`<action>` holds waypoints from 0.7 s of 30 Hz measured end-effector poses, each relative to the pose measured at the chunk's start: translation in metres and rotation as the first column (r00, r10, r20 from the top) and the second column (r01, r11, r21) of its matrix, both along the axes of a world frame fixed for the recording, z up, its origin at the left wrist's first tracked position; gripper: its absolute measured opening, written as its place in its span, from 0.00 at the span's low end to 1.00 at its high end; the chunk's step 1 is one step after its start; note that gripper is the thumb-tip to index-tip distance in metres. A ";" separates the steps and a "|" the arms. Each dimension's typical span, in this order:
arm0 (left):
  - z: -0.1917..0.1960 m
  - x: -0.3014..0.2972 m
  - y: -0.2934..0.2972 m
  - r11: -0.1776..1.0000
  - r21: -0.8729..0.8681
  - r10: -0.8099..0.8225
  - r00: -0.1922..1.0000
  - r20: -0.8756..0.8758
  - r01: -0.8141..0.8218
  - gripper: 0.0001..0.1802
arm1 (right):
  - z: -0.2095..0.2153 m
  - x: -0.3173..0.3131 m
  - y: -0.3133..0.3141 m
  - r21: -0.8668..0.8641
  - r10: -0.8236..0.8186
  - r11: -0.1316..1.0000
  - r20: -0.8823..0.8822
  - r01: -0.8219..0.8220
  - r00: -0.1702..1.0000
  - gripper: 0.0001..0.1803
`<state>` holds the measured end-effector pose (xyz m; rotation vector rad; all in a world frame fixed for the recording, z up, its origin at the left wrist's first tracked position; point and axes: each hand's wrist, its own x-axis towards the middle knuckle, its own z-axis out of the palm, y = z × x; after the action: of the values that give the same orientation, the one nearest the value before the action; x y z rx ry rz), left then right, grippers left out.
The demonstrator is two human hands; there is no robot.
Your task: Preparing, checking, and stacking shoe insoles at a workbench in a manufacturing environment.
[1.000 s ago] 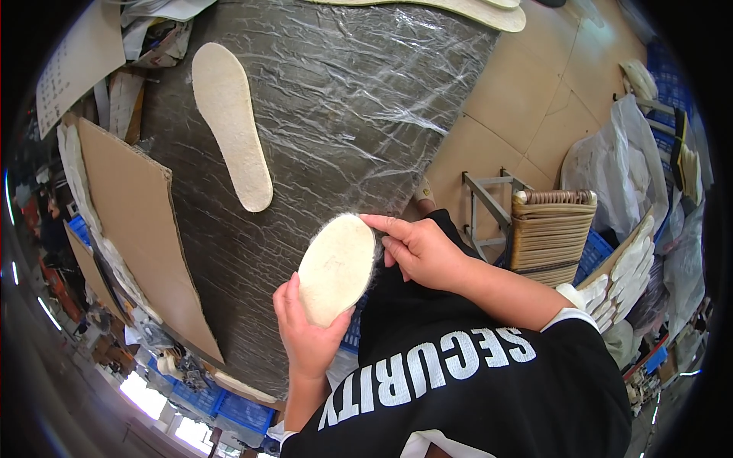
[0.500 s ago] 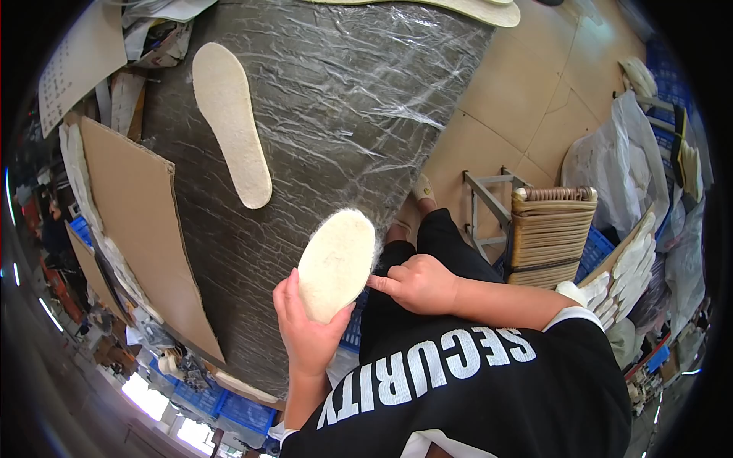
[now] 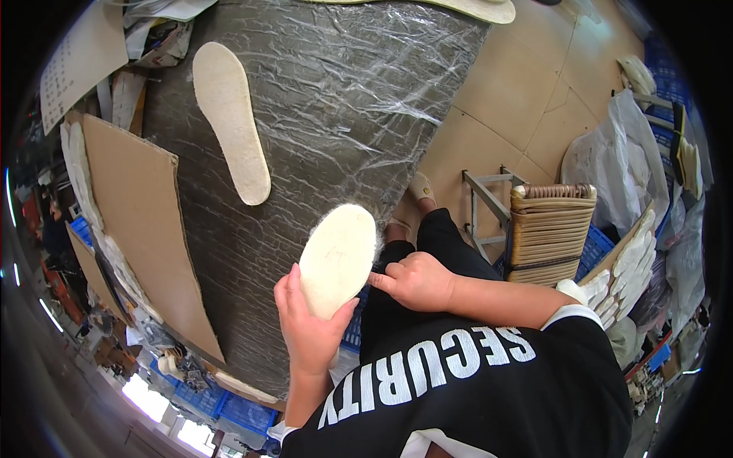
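Observation:
A cream, fuzzy felt insole (image 3: 338, 259) is held up in front of my body, seen as an oval with its end toward the table. My left hand (image 3: 309, 324) grips its lower end, fingers along the left edge and thumb at the lower right. My right hand (image 3: 416, 282) is closed, with a fingertip at the insole's right edge; whether it pinches loose fibres there is too small to tell. Fine fluff stands out along that edge. Another cream insole (image 3: 235, 126) lies flat on the plastic-covered table (image 3: 328, 114), beyond my left hand.
More cream insoles (image 3: 481, 9) lie at the table's far edge. A cardboard sheet (image 3: 145, 221) stands along the left side. To the right are a woven-back chair (image 3: 551, 237), a metal-framed stool (image 3: 489, 191), plastic bags (image 3: 611, 164) and a pile of white pieces (image 3: 622, 282).
The held insole and both hands have shifted only very slightly. My left hand keeps its grip, and my right fingertip stays at the insole's right edge.

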<state>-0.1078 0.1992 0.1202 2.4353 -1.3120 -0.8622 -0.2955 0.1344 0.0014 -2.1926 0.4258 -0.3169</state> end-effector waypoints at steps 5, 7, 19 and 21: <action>-0.004 0.005 0.001 0.998 -0.016 -0.053 0.998 0.030 0.053 0.50 | 0.000 -0.001 0.000 0.006 -0.001 1.000 -0.012 0.001 1.000 0.29; -0.004 0.006 0.001 0.998 -0.012 -0.066 0.997 0.043 0.067 0.51 | 0.000 -0.001 0.000 0.008 -0.003 1.000 -0.011 0.003 1.000 0.29; -0.013 0.005 0.002 0.999 0.011 -0.052 0.998 0.029 0.052 0.53 | 0.001 0.000 0.001 0.005 0.000 1.000 0.007 0.000 1.000 0.28; -0.013 0.006 0.002 0.998 0.005 -0.056 0.998 0.023 0.056 0.53 | 0.001 0.000 0.001 0.000 0.001 1.000 0.002 -0.001 1.000 0.27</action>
<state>-0.1020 0.2017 0.1074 2.4294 -1.3940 -0.8539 -0.2954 0.1356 0.0019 -2.1926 0.4233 -0.3190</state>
